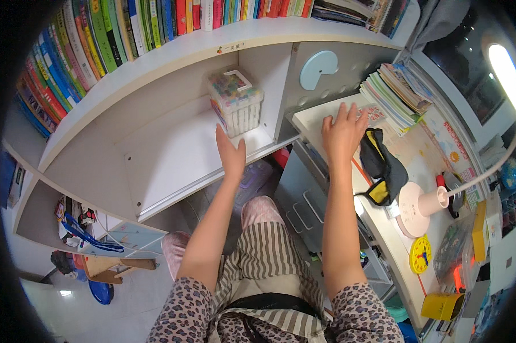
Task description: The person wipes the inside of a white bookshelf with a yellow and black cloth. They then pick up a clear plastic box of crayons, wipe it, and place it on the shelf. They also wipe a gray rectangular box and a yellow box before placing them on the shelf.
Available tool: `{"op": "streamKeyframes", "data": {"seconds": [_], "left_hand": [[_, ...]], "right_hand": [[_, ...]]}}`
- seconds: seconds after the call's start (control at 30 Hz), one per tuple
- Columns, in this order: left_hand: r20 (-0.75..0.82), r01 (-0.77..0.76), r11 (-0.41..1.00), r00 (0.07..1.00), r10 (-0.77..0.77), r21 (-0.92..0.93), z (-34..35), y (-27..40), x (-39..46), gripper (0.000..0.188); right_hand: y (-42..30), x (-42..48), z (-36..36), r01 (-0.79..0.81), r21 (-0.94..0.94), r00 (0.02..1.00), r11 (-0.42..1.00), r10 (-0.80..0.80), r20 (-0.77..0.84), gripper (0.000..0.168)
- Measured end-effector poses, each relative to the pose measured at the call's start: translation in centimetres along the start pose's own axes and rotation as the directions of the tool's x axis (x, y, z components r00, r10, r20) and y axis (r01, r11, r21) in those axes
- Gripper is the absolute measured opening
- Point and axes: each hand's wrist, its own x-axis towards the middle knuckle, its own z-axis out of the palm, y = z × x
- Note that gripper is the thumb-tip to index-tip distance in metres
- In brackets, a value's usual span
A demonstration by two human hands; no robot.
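Note:
My left hand (231, 156) is empty, thumb and fingers apart, just in front of a clear plastic box of markers (239, 112) with a white-handled lid. Whether the fingertips touch the box I cannot tell. The box stands at the right end of a white shelf compartment (172, 150). Over the white desk (313, 115) my right hand (344, 135) is spread, holding nothing. Right beside it lies a black-and-yellow fabric item (384, 171). A sheet with red print (371, 115) shows just past its fingers.
Rows of books (155, 21) fill the upper shelf. The desk bears stacked booklets (395, 96), a pink lamp base (412, 210), a yellow toy clock (421, 255) and a yellow holder (442, 305). Below are grey drawers (301, 201) and a plastic bin (253, 180).

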Motion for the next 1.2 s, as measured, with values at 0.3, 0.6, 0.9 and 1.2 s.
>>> {"op": "streamKeyframes", "data": {"seconds": [0.3,0.6,0.9,1.2], "left_hand": [[0.158,0.188,0.915,0.978,-0.139,-0.356,-7.1,2.2,-11.8,0.063],[0.406,0.484,0.712,0.864,-0.298,-0.509,-13.7,4.2,-15.6,0.043],[0.55,0.561,0.179,0.828,-0.111,-0.808,-18.6,9.4,-16.5,0.061],[0.358,0.417,0.231,0.898,-0.255,-0.879,-21.3,10.3,-16.9,0.029]], "right_hand": [[-4.1,-5.0,-4.1,0.07,-0.044,0.959,0.997,-0.055,0.278,0.056],[-1.3,-9.1,-14.2,0.038,0.848,0.964,0.529,-0.242,0.108,0.045],[-1.5,-13.1,-16.6,-0.668,0.535,0.709,-0.517,-0.226,0.668,0.042],[-4.4,-14.7,-16.3,-0.732,0.487,0.65,-0.477,-0.275,0.708,0.058]]}}
